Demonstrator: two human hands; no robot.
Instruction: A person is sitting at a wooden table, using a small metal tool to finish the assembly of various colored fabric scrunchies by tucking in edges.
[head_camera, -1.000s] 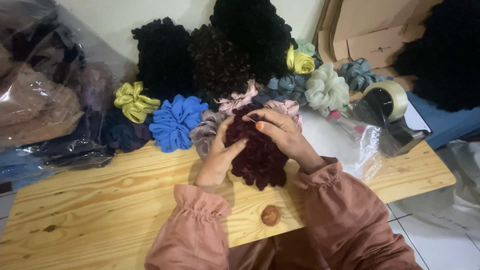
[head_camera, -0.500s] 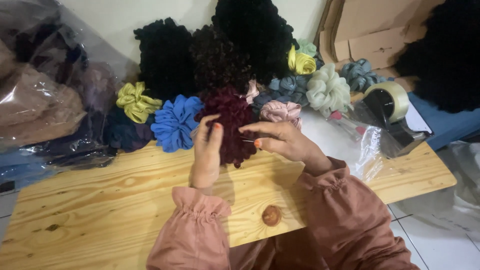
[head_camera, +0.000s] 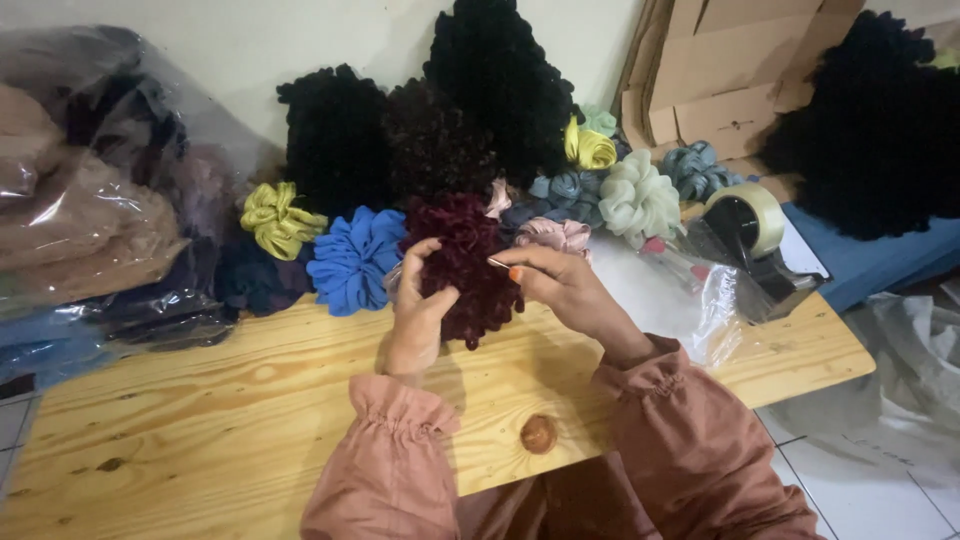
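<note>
Our left hand (head_camera: 415, 315) gripped the maroon scrunchie (head_camera: 468, 265), right hand (head_camera: 560, 285) pinching a thin needle (head_camera: 497, 263); stitching looked unfinished

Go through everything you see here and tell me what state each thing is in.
Left hand: grips the maroon scrunchie.
Right hand: pinches a thin needle-like tool at the scrunchie.
Blue scrunchie: lying on the wooden table.
Tape dispenser: upright, untouched.
Cardboard boxes: flattened, leaning on the wall.

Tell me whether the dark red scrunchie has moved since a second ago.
Yes. The dark red scrunchie has gone up and left, away from the wood knot toward the blue scrunchie.
</note>
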